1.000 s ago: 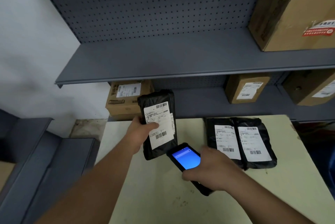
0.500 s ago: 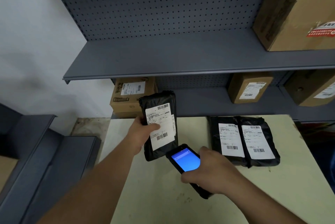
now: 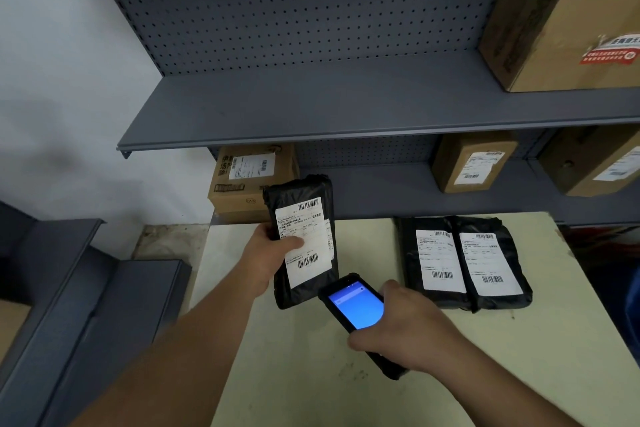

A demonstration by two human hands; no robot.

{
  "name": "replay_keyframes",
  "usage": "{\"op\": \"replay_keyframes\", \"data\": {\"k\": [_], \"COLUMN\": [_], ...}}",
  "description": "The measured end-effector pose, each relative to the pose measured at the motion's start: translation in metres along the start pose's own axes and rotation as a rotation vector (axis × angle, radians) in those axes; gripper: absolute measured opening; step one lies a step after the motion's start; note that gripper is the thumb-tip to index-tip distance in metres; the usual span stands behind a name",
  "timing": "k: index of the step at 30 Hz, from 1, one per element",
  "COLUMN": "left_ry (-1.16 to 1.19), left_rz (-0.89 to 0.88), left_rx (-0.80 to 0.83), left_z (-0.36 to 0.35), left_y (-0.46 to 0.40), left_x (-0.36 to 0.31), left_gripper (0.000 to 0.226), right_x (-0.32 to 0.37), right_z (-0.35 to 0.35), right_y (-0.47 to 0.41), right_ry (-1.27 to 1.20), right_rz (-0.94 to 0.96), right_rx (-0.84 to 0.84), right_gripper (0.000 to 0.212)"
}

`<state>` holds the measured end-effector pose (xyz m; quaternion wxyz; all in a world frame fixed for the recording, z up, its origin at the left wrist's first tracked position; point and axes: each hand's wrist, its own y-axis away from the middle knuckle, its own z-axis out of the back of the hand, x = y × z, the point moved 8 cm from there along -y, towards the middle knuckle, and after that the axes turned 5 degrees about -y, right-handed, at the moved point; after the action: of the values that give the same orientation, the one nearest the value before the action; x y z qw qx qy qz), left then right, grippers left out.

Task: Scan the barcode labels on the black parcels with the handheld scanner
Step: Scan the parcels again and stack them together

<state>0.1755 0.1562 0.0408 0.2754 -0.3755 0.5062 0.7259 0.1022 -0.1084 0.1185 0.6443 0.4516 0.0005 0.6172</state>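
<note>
Showing: a person's two bare arms reaching over a pale table in front of grey shelving, seen from a head camera.
Shelving (image 3: 311,108): grey metal with a pegboard back; its upper board is bare on the left, with a large cardboard box (image 3: 568,18) at the far right, and more brown boxes sit on the level below.
Table (image 3: 311,374): pale, scuffed surface directly under both hands.
Parcels on the table (image 3: 464,264): two black parcels lying flat, side by side and touching, white labels facing up, just beyond the right hand. Whether they have been scanned cannot be told.
Held parcel (image 3: 304,239): a black parcel raised roughly upright above the table, label facing the person, one barcode near the top and another near the bottom.
Left hand (image 3: 268,253): closed around the held parcel's left edge, thumb pressed across the label.
Right hand (image 3: 401,333): wrapped around the handheld scanner, well apart from the left hand.
Handheld scanner (image 3: 356,307): black, blue screen lit, its top end just below the held parcel's lower edge and aimed towards the label.
Progress: judged mid-task; this parcel appears to be under the scan now, and at most the two lying parcels remain.
</note>
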Motion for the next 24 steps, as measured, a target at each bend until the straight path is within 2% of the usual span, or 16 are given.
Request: {"op": "replay_keyframes", "data": {"k": [12,24], "left_ry": [-0.038,-0.078], "left_rz": [0.035,0.051], "left_rx": [0.037,0.122], "left_z": [-0.036,-0.121], "left_y": [-0.008,-0.014], "left_x": [0.007,0.008], "left_gripper": [0.057,0.045], "right_x": [-0.032,-0.09], "right_z": [0.019,0.056], "right_y": [-0.004,-0.008], "right_ry": [-0.039,-0.094], "right_rz": [-0.041,-0.11], "right_rx": [-0.02,-0.057], "right_gripper": [0.05,0.053]}}
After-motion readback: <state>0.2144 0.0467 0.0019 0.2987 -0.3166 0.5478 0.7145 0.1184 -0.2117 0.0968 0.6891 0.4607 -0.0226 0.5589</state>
